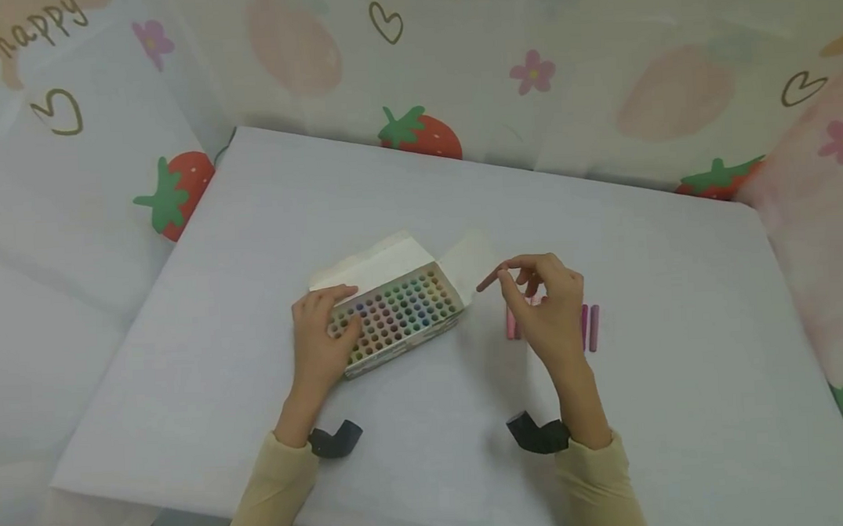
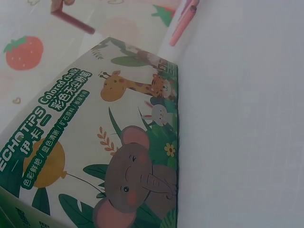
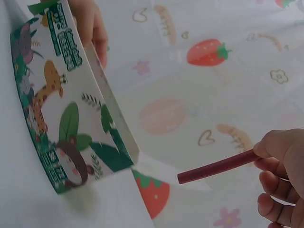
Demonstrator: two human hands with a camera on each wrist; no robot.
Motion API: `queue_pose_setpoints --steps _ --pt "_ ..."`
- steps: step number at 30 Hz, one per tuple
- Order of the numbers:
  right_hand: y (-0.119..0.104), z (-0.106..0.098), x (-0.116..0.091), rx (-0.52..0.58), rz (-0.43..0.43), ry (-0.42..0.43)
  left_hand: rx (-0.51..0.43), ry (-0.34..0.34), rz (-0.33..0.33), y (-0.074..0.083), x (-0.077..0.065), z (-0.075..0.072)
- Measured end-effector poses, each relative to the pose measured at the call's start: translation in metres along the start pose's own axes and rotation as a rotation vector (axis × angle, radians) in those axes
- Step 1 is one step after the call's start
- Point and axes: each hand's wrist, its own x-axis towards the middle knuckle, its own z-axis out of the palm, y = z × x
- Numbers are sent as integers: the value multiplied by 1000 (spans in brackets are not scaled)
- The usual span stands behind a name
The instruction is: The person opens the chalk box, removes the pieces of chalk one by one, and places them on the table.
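A chalk box (image 1: 405,346) lies open near the table's middle, many colored chalk ends showing in its rows. My left hand (image 1: 318,330) holds the box's left end, fingers over the far edge and thumb across the chalk tops. Between thumb and forefinger, my right hand (image 1: 546,304) pinches a dark red chalk stick (image 3: 216,167), off the box's right end and above the table. Its other fingers are curled. In the left wrist view, the printed side of the box (image 2: 135,156) fills much of the frame; my left hand is not seen there.
Several pink and purple chalk sticks (image 1: 594,328) lie on the white table (image 1: 679,346) under and beside my right hand, partly hidden by it. The box's lid flap (image 1: 386,260) is folded back. A strawberry-printed curtain (image 1: 575,68) borders the table behind.
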Motion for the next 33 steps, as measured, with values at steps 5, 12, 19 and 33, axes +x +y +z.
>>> queue_pose_setpoints --steps 5,12,19,33 --pt "12 -18 -1 -27 -29 42 -1 -2 -12 1 0 0" --pt "29 -33 -8 -45 17 86 0 -8 -10 1 0 0" --pt "44 -45 -13 -56 74 100 -1 -5 -12 1 0 0" --pt "78 -81 -30 -260 323 86 -9 -12 -19 1 0 0"
